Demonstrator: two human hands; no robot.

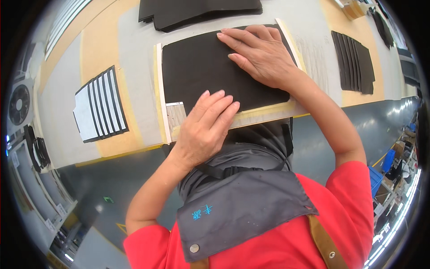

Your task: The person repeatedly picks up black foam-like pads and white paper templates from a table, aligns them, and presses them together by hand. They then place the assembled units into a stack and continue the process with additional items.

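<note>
A flat black sheet [197,67] with a notch at its near left corner lies on the table in front of me, between two pale strips. Across its far right part rests my right hand [264,56], palm down with the fingers stretched out to the left. My left hand [208,119] touches the sheet's near edge with its fingertips, fingers extended and close together. Nothing shows in either hand. The left pale strip [160,89] runs along the sheet's left side, and the right pale strip [290,45] along its right side.
Beyond the sheet sits a stack of black sheets [201,13]. Fanned black-and-white pieces [101,105] lie to the left, fanned black pieces [354,62] to the right. A fan [20,105] stands at far left. Blue bins [376,179] are on the right below table height.
</note>
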